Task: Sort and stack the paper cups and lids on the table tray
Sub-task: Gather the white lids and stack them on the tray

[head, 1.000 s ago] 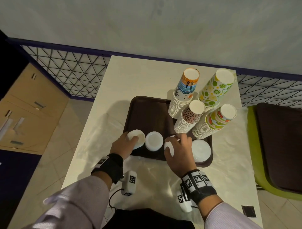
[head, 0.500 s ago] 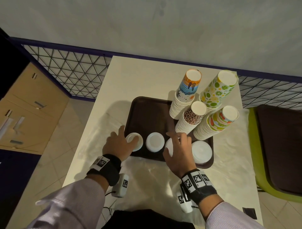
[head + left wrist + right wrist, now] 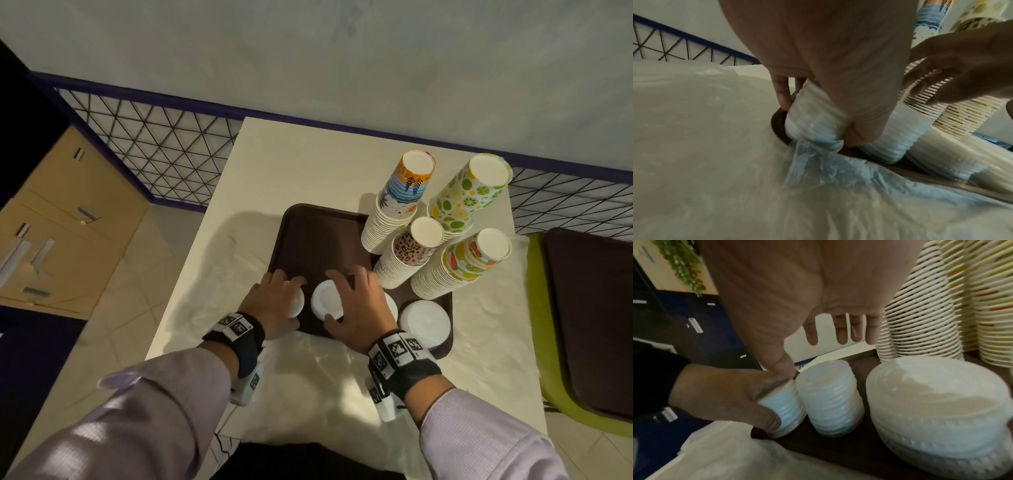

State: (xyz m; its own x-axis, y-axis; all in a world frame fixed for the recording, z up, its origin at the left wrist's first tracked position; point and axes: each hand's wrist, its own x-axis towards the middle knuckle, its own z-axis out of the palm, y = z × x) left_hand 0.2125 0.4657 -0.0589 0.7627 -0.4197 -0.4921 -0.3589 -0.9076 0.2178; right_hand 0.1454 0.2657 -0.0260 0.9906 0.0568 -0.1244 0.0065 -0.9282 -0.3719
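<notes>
On the tray's (image 3: 308, 233) near edge, the left hand (image 3: 274, 305) grips the leftmost lid stack (image 3: 785, 408), fingers curled round it. The right hand (image 3: 363, 308) hovers spread over the next stack (image 3: 325, 301), holding nothing. 4 cup stacks (image 3: 407, 257) stand far right.

Four lid stacks (image 3: 327, 300) line the tray's (image 3: 318, 240) near edge; four cup stacks (image 3: 404, 202) stand behind them at its right

dim, warm indoor light; soft glare on the crinkled clear plastic sheet (image 3: 329, 370). both wrist views show motion blur, edges bend with wide-angle distortion, corners dark.
</notes>
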